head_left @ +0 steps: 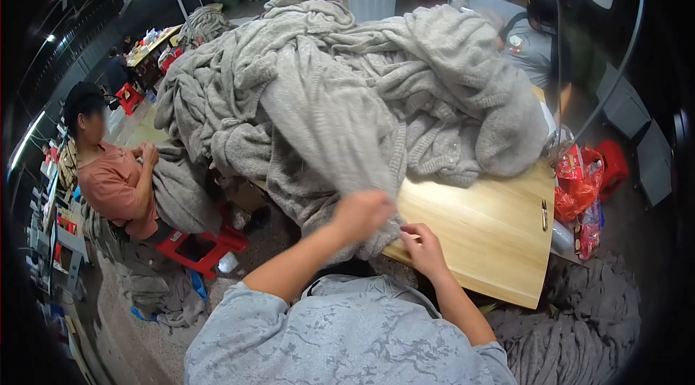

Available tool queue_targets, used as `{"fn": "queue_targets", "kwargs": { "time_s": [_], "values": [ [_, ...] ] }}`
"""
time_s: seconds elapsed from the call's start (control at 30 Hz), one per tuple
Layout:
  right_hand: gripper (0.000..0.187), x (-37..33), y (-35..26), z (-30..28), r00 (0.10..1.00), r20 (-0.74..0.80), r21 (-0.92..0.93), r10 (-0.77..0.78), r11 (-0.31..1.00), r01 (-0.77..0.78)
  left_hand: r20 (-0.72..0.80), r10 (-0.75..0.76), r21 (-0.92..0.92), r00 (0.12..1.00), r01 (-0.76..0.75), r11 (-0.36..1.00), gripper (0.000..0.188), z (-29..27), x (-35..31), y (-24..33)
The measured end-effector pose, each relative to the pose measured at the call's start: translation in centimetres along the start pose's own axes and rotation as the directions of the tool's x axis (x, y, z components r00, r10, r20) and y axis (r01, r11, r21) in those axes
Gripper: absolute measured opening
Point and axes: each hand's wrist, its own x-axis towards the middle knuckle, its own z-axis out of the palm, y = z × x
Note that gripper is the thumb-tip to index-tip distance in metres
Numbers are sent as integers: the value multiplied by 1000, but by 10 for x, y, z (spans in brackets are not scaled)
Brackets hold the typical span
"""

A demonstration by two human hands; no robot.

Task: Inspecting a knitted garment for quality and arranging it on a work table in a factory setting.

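Observation:
A large heap of grey knitted garments [449, 59] covers most of the wooden table. One grey knitted garment [326, 131] stretches from the heap toward me and looks smeared by motion. My left hand [364, 212] is closed on its near part, with the fingers blurred. Just to the right, at the table's front edge, my right hand [424, 247] pinches the same knit's lower edge between thumb and fingers. Folds of cloth partly hide what lies under both hands.
The bare wooden table [470, 233] holds small scissors [544, 215]. Red bags [579, 182] hang at its right. Dark knitwear [579, 320] lies at lower right. A person [119, 175] sits on a red stool [199, 247] at left; others work across the table.

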Motion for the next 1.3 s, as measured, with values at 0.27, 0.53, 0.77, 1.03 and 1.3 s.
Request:
{"fn": "queue_targets", "kwargs": {
  "time_s": [0.27, 0.53, 0.77, 1.03, 1.3],
  "values": [
    [53, -2, -45, -94, 945, 266, 944, 192, 148, -296, 319, 666, -648, 674, -358, 672, 25, 41, -17, 128],
    [70, -65, -55, -152, 961, -108, 815, 255, 576, -61, 399, 511, 269, 761, -630, 728, 55, -16, 112, 67],
    [64, -77, -4, -128, 852, -520, -352, 62, 893, -280, 634, 22, 605, 773, -514, 608, 41, 11, 169, -48],
    [62, -78, 7, -59, 956, -243, -489, 165, 830, -268, 524, 210, 248, 825, -384, 889, 25, 24, 182, 45],
    [16, -10, -13, -277, 890, -447, 886, 85, 177, 428, -201, 869, -898, 452, -439, 21, 28, -21, 104, 287]
  ]
}}
